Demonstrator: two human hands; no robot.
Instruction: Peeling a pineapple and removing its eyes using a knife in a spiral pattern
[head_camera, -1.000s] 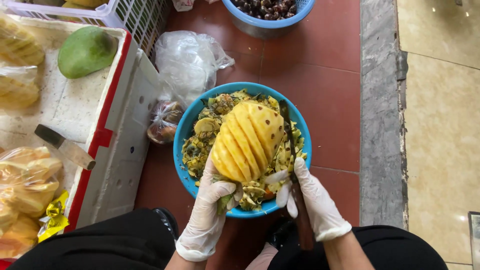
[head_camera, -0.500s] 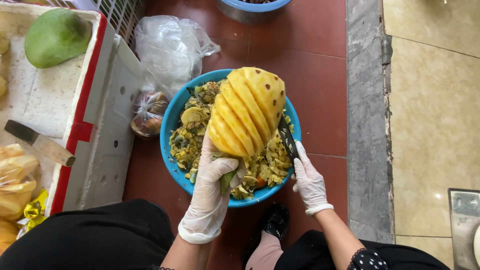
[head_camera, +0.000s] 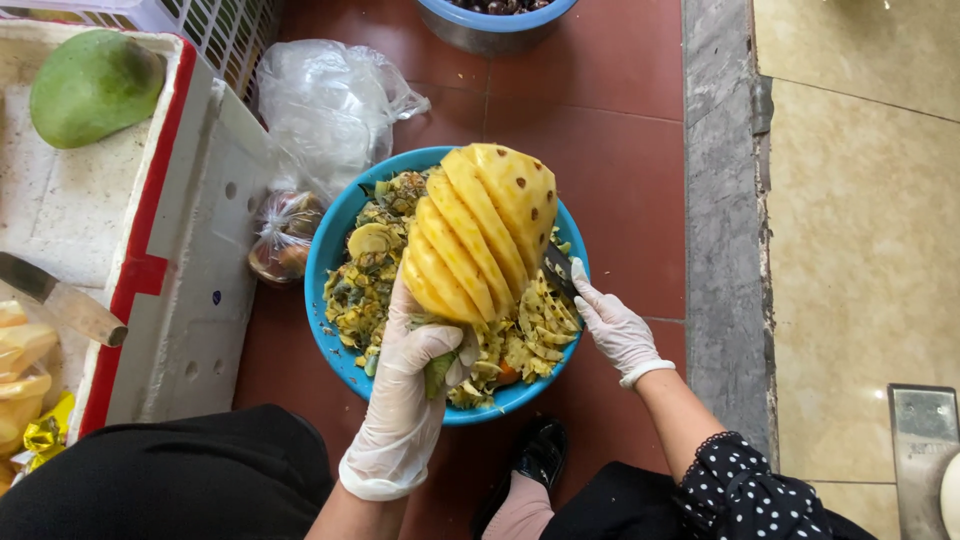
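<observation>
A peeled yellow pineapple (head_camera: 480, 230) with spiral grooves cut into it is held up over a blue bowl (head_camera: 335, 225) full of pineapple peel scraps. My left hand (head_camera: 410, 390), in a thin white glove, grips the pineapple by its green stub at the bottom. My right hand (head_camera: 612, 322), also gloved, holds a dark-bladed knife (head_camera: 558, 272) whose blade lies against the lower right side of the fruit.
A white foam box (head_camera: 200, 260) with red tape stands at the left, holding a green mango (head_camera: 95, 85), a cleaver (head_camera: 60, 300) and bagged yellow fruit (head_camera: 20, 370). Plastic bags (head_camera: 320, 110) lie beside the bowl. Another blue basin (head_camera: 495, 20) sits at the top. A stone kerb (head_camera: 720, 200) runs down the right.
The right hand has slid the knife in from the pineapple's right side to its lower right flank. The pineapple has been raised and turned slightly. The view has shifted right.
</observation>
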